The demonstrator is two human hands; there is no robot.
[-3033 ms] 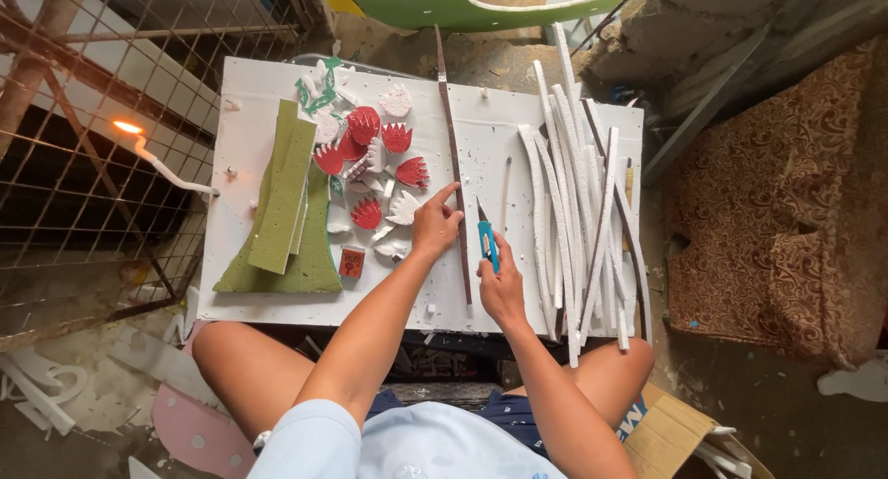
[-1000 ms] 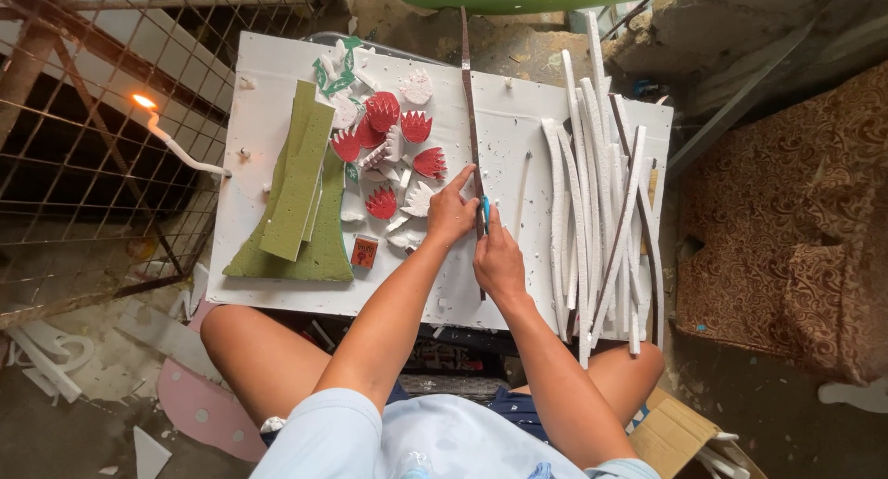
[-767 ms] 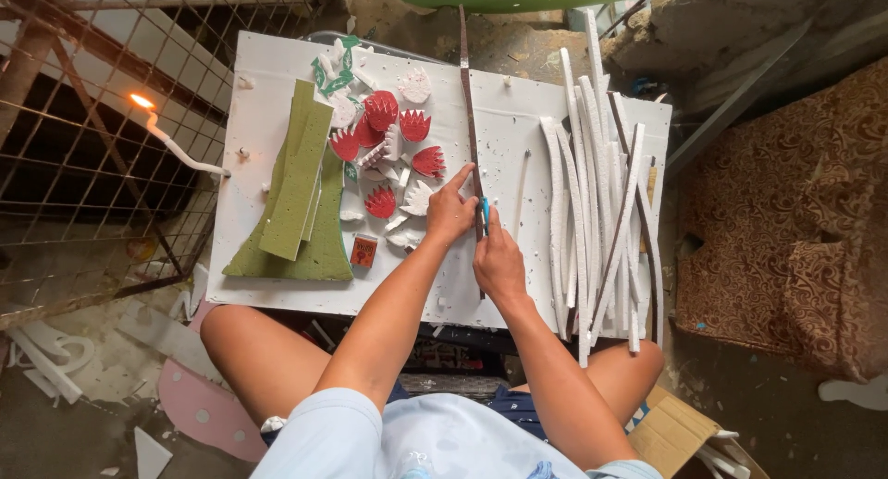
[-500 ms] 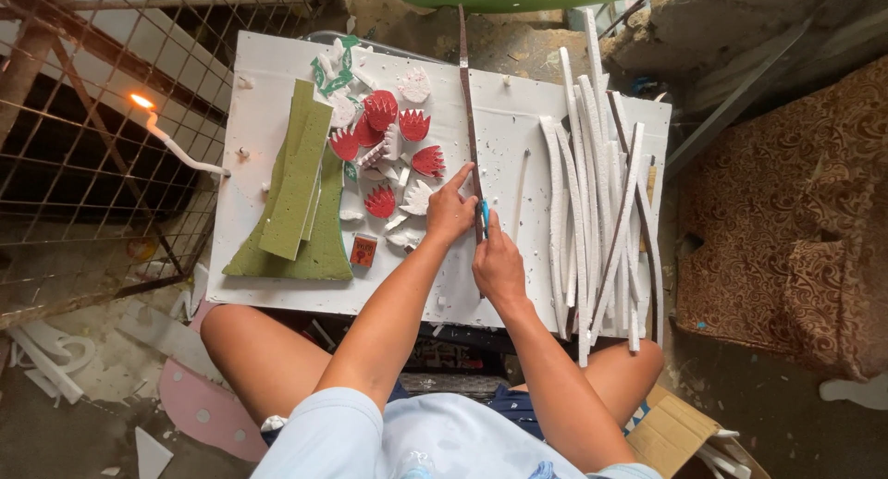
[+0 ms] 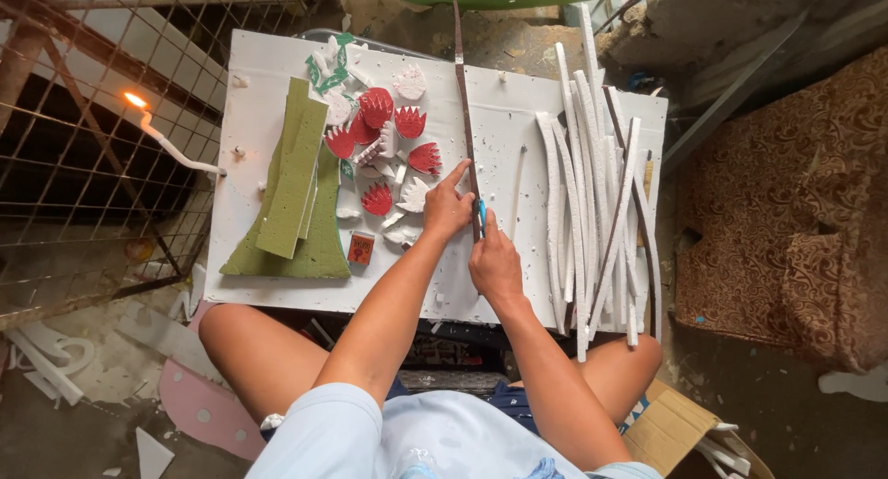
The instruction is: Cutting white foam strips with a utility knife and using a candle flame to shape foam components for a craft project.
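The left hand (image 5: 446,206) presses flat on a long dark straightedge (image 5: 465,118) that runs from the middle of the tabletop (image 5: 499,118) out past its far edge, forefinger stretched along the strip and the other fingers spread on the white board beside it. The right hand (image 5: 495,262) is closed around a blue-handled cutter (image 5: 482,213), its tip set against the straightedge just beside the left fingertips, near the middle of the board. Toward the right edge lies a loose bundle of long white foam strips (image 5: 592,183), some overhanging the near edge. Left of the hands sit red and white cut foam shapes (image 5: 384,132), a small red box (image 5: 361,248), and, toward the left edge, green foam slabs (image 5: 296,192) stacked in a wedge. A lit candle (image 5: 171,146) juts out beyond the left edge.
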